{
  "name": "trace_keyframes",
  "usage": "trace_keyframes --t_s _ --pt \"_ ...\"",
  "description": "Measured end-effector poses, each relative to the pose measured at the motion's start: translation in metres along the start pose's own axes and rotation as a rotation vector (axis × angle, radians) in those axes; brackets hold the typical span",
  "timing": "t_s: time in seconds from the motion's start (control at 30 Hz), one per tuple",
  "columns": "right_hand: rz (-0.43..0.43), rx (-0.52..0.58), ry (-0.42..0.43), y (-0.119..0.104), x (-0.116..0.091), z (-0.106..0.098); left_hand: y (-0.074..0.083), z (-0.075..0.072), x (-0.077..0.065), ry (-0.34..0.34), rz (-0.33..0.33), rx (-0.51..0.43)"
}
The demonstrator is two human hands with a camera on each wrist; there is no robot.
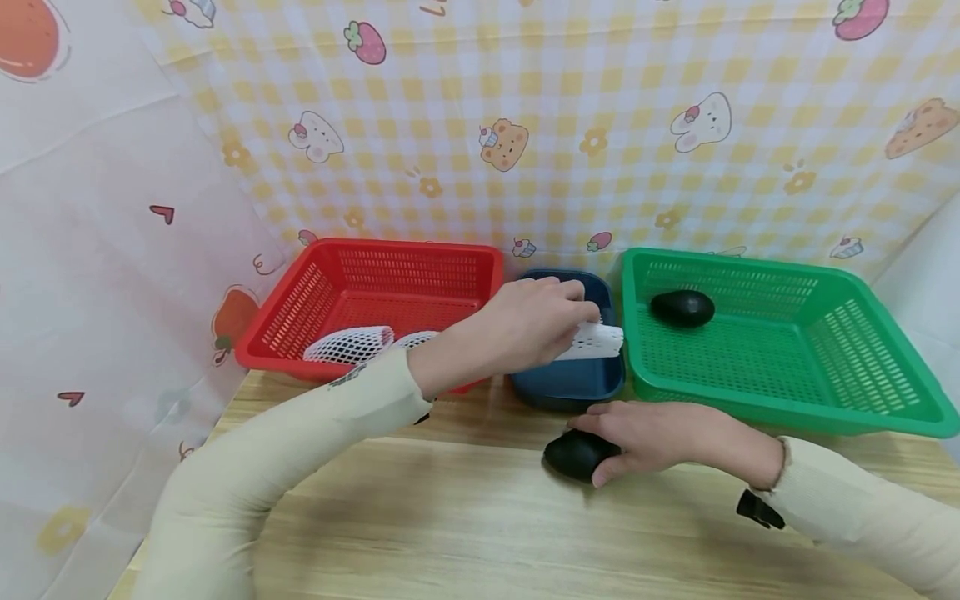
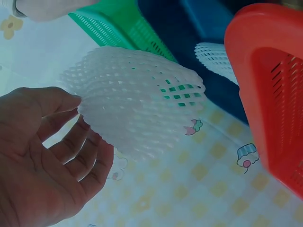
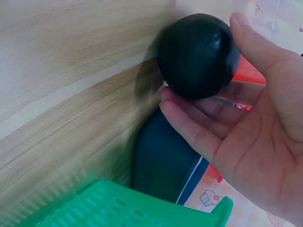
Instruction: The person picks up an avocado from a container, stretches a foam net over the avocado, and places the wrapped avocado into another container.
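My left hand pinches a white foam net sleeve between thumb and fingers, above the dark blue bin. The mesh hangs spread out, and nothing shows inside it. My right hand holds a dark avocado low at the wooden table, in front of the bin. In the right wrist view the thumb lies on one side of the avocado and the fingers curl along the other. A second foam net lies in the blue bin.
On the left stands a red basket with white foam nets in it; my left forearm partly covers them. To the right, a green basket holds another avocado. A patterned cloth hangs behind the containers.
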State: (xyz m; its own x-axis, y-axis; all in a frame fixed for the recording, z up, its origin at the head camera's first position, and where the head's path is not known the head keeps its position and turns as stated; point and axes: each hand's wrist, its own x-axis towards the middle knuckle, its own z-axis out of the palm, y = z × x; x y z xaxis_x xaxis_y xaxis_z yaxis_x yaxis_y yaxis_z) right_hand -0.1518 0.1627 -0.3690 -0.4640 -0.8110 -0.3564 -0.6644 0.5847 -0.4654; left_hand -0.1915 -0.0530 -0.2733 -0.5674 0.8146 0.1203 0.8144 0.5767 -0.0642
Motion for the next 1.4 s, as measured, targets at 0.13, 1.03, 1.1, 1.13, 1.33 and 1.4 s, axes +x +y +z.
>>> trace_keyframes --t_s 0.13,1.03,1.1,1.13,1.33,1.4 --pt "0.035 -0.016 -0.002 -0.002 -0.002 -0.001 0.002 -0.003 -0.005 -0.001 0.000 0.003" --pt "-0.078 -0.096 0.320 -0.019 -0.041 -0.040 -0.011 -0.007 -0.024 0.033 0.004 -0.066" --pt "-0.100 -0.107 0.416 -0.016 -0.041 -0.041 -0.012 -0.006 -0.025 0.042 0.003 -0.077" --pt "-0.104 -0.113 0.469 -0.014 -0.041 -0.041 -0.013 -0.006 -0.026 0.048 0.003 -0.084" --pt "-0.156 -0.103 0.776 -0.005 -0.035 -0.033 -0.015 -0.004 -0.027 0.078 0.000 -0.126" --pt "-0.173 -0.086 0.841 -0.004 -0.033 -0.031 -0.015 -0.004 -0.027 0.086 0.002 -0.142"
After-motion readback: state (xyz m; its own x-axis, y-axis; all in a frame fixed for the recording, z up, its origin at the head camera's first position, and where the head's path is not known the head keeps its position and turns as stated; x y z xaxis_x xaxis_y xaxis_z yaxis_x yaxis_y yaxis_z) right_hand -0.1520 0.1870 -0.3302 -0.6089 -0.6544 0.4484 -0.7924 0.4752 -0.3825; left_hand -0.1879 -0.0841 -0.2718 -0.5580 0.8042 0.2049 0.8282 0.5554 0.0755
